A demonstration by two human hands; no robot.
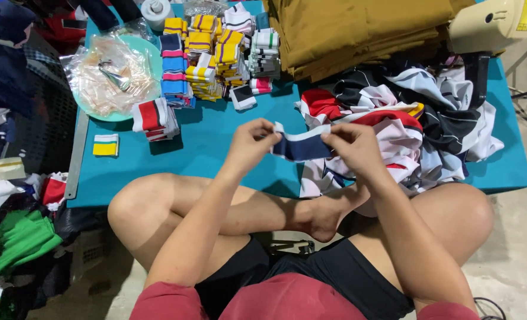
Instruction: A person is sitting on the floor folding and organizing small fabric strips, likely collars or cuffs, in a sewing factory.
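Covering teal table [216, 148]: fabric piles [394, 124]

Single head-worn view, steeply downward, close over lap and teal table [216, 148].

Small garment workshop at floor level, low teal work table [216, 154] on bare concrete, stacks of striped knit cuffs [216, 53] at eleven o'clock, folded mustard cloth [358, 32] at twelve, heap of cut jersey pieces [406, 130] at two, cream sewing machine [492, 24] at one.
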